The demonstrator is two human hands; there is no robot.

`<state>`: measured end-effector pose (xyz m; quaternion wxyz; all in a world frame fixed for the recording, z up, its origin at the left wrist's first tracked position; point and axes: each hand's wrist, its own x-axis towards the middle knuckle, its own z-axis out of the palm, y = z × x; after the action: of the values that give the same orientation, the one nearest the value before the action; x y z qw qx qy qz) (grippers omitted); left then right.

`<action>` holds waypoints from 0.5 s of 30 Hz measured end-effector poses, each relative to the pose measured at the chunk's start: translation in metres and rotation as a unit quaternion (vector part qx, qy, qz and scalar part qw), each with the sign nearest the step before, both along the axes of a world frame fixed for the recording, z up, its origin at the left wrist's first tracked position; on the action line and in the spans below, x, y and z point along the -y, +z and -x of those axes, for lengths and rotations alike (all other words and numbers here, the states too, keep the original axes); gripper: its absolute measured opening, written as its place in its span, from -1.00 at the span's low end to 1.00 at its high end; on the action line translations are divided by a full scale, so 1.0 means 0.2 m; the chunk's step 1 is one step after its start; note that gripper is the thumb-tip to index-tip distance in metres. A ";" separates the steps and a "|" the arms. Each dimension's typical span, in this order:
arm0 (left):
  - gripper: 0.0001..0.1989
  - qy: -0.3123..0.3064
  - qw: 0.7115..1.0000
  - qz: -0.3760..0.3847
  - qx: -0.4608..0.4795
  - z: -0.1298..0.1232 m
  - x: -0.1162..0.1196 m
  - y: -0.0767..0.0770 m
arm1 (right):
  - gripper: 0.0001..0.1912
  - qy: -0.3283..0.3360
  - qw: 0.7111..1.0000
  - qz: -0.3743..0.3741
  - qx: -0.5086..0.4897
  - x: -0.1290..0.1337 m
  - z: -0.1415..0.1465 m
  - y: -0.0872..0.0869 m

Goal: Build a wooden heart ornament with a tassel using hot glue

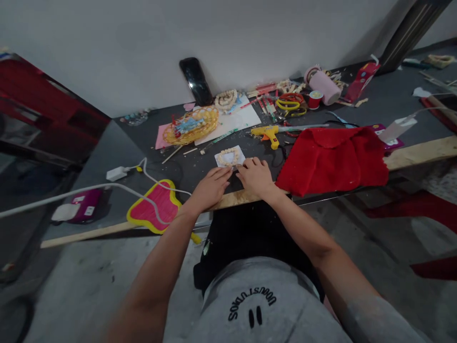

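Note:
A small white card (241, 153) lies on the dark table, bearing a ring of small beige pieces (224, 157). My left hand (213, 186) rests at the card's near left edge, fingers stretched out and lying low. My right hand (256, 175) is at its near right corner, fingers bent and slightly apart, the fingertips close to the ring. Nothing clearly shows in either hand, though the fingertips partly hide the card's near edge. A yellow glue gun (266, 135) lies beyond my right hand, and a red cloth (332, 162) lies to its right.
Behind the card are a yellow woven basket (193, 126), a phone (196, 81) leaning on the wall, yellow-handled scissors (291, 105), a red thread spool (315, 100) and a pink tumbler (325, 86). A pink-and-yellow shape (157, 207) and a white cable (123, 186) lie at left.

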<state>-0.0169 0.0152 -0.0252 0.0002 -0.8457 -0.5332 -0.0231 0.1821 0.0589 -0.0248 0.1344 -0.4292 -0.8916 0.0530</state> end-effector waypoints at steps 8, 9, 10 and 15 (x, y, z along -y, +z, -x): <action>-0.52 -0.004 1.000 0.009 0.005 0.00 0.00 0.00 | -0.61 -0.002 1.000 -0.005 -0.006 0.00 0.00 -0.01; -0.53 -0.004 1.000 0.010 0.006 0.00 0.00 0.00 | -0.61 -0.002 1.000 -0.005 -0.006 0.00 0.00 -0.01; -0.53 -0.004 1.000 0.010 0.007 0.00 0.00 0.01 | -0.61 -0.002 1.000 -0.006 -0.006 0.00 0.00 -0.01; -0.54 -0.001 1.000 0.011 0.009 0.00 0.00 0.01 | -0.59 -0.002 1.000 0.002 0.005 0.00 0.00 -0.01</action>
<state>-0.0174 0.0160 -0.0240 -0.0141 -0.8461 -0.5322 -0.0244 0.1823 0.0593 -0.0269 0.1291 -0.4319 -0.8911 0.0524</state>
